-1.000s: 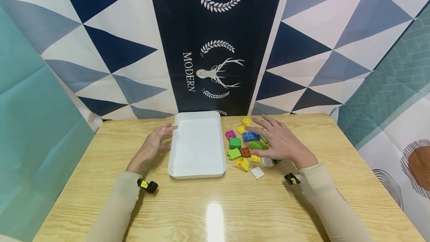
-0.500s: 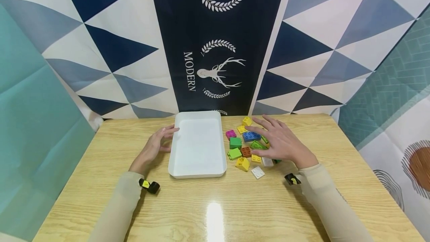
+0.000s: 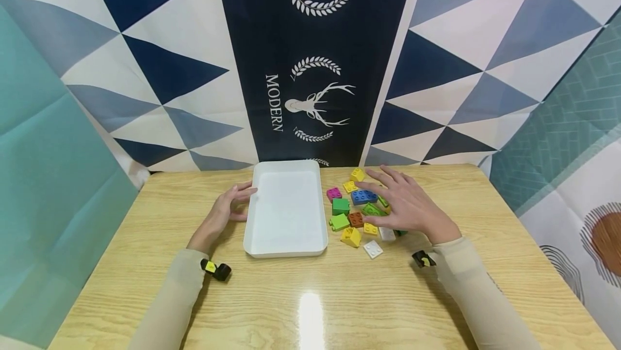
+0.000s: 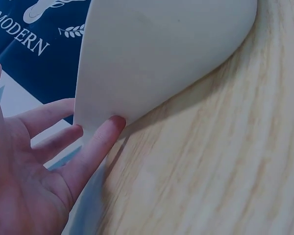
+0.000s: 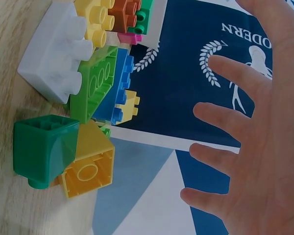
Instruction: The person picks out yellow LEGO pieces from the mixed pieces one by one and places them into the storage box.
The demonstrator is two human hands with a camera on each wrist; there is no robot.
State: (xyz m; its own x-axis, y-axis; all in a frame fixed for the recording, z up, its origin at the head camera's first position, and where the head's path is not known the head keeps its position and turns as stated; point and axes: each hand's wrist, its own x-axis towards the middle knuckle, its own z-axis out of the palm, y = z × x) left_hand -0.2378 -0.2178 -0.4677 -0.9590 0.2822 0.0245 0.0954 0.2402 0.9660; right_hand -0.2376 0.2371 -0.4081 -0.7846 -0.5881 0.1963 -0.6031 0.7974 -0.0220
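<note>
A shallow white tray (image 3: 249, 243) lies on the wooden table. At its left side is my left hand (image 3: 220, 212), fingers fairly straight, fingertips at the rim; in the left wrist view a fingertip (image 4: 118, 120) meets the outer wall (image 4: 152, 54). To the right of the tray, my right hand (image 3: 407, 204) hovers over a loose group of toy building bricks, fingers spread and holding nothing. Among these are a blue brick (image 3: 363, 197), a brown brick (image 3: 356, 219) and a white brick (image 3: 373, 249). The right wrist view shows a dark green brick (image 5: 44, 149) and a yellow brick (image 5: 90, 156) below the palm.
The wooden table (image 3: 271, 307) ends at a patterned cloth backdrop (image 3: 310, 42) close behind the tray and bricks. A teal panel (image 3: 53, 177) borders the left side, another patterned cloth (image 3: 572, 215) the right. Each wrist carries a small black camera.
My left hand has shifted slightly right, its fingertips now further over the tray's rim. The right hand stays over the bricks.
</note>
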